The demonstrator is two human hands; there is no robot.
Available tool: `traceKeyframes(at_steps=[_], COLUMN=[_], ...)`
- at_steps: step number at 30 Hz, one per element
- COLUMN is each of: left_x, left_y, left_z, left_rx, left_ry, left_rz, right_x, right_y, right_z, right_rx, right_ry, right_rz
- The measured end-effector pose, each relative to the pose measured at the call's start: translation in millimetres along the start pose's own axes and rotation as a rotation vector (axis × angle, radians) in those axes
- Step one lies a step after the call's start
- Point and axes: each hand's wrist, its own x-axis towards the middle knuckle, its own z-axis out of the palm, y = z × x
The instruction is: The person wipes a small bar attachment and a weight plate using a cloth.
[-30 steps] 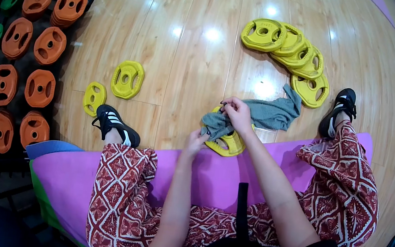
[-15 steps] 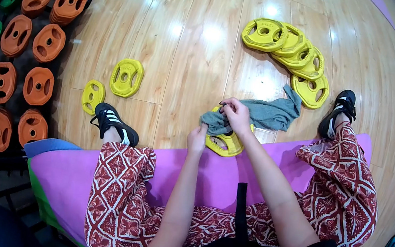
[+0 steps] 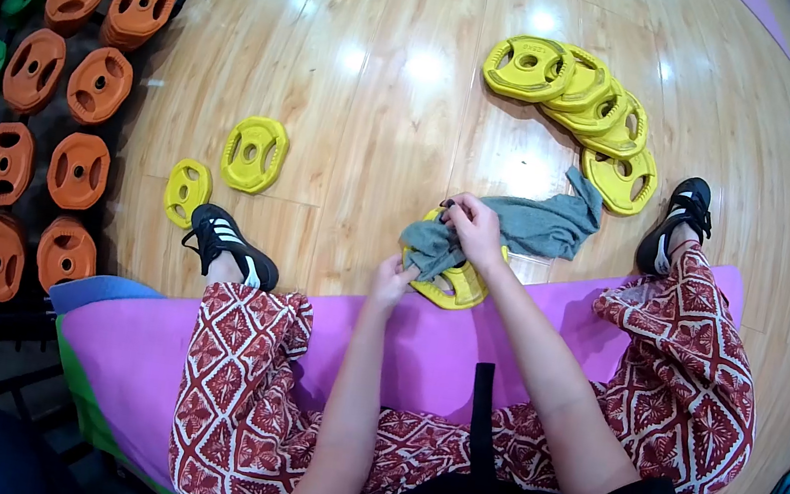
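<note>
A yellow weight plate (image 3: 462,290) stands tilted between my legs, partly covered by a grey-green cloth (image 3: 544,226). My left hand (image 3: 390,279) pinches the cloth's left end beside the plate's left edge. At the plate's upper part my right hand (image 3: 473,228) has its fingers closed on the cloth. The cloth's other end stretches right across the floor toward several overlapping yellow plates (image 3: 596,109). Some of the held plate is hidden behind the cloth and my right hand.
Two yellow plates (image 3: 254,156) lie on the wooden floor near my left shoe (image 3: 231,246). A rack of orange plates (image 3: 79,170) and green plates stands at the left. Under my legs is a pink mat (image 3: 139,342). My right shoe (image 3: 678,226) is beside the overlapping plates.
My left hand rose slightly with the cloth's left end, then came back down. My right hand stays at nearly the same spot on the cloth.
</note>
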Motion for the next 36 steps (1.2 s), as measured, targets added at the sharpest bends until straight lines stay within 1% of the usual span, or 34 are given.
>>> traceKeyframes(at_steps=[1,3,4,6,7,9,10,12,13,14,17,18,19,20,21,25,27,31,32,33,34,36], left_x=[3.9,9.8,10.5,9.8,8.3,7.2,10.2,17.3,18.7,19.8,17.8,16.7,15.3,14.6,15.6,20.1,20.4,19.4,23.4,23.7,22.7,15.7], left_y=[-7.9,-18.0,-20.2,-17.1,-12.2,-4.8,-9.1,-12.8,-14.2,-15.0,-11.3,-9.6,-7.0,-4.4,-5.3,-12.4,-12.9,-17.0,-22.9,-20.4,-19.1,-10.1], left_z=[-1.5,-1.1,-0.5,3.4,7.0,14.7,12.9,12.0,12.9,12.7,12.8,13.3,12.5,11.5,9.8,4.7,4.7,1.8,-1.1,-0.5,0.2,5.3], left_rx=[0.000,0.316,0.312,0.345,0.344,0.549,0.547,0.366,0.363,0.380,0.428,0.461,0.460,0.394,0.329,0.293,0.207,0.106,0.223,0.339,0.334,0.501], left_ry=[0.004,0.120,0.119,0.229,0.230,0.417,0.414,0.462,0.461,0.470,0.494,0.498,0.505,0.483,0.459,0.445,0.381,0.340,0.387,0.431,0.432,0.470], left_rz=[0.002,0.157,0.158,0.110,0.112,0.119,0.119,0.113,0.112,0.121,0.149,0.166,0.167,0.108,0.048,0.031,0.008,-0.070,-0.026,0.020,0.020,-0.008], right_x=[-0.2,-1.0,-1.6,-4.4,-7.7,-17.0,-20.8,-29.5,-36.8,-41.4,-47.2,-46.6,-46.2,-45.5,-46.5,-44.2,-38.2,-32.9,-28.7,-22.6,-17.0,-5.9], right_y=[-1.1,-2.6,-2.8,-8.1,-12.8,-25.9,-30.9,-33.1,-34.0,-33.2,-23.9,-25.9,-28.3,-30.0,-29.9,-29.6,-27.2,-26.2,-26.4,-30.0,-31.8,-28.1], right_z=[1.1,-0.1,-1.0,-0.8,-0.1,0.6,1.0,2.4,3.6,3.6,6.6,7.1,7.4,8.1,9.3,15.9,18.7,17.2,14.1,9.7,4.0,-10.6], right_rx=[0.001,-0.043,-0.046,-0.185,-0.186,-0.368,-0.378,-0.633,-0.698,-0.699,-0.881,-0.878,-0.880,-0.881,-0.925,-0.964,-0.996,-1.073,-1.070,-1.071,-1.075,-1.080], right_ry=[-0.004,0.007,0.007,-0.016,-0.017,-0.060,-0.156,-0.219,-0.271,-0.274,-0.206,-0.211,-0.178,-0.141,-0.143,-0.108,-0.035,0.030,0.027,0.105,0.181,0.226], right_rz=[-0.001,-0.015,-0.016,-0.030,-0.031,-0.178,-0.137,-0.443,-0.411,-0.412,-0.510,-0.514,-0.471,-0.428,-0.455,-0.447,-0.350,-0.359,-0.362,-0.330,-0.297,-0.270])
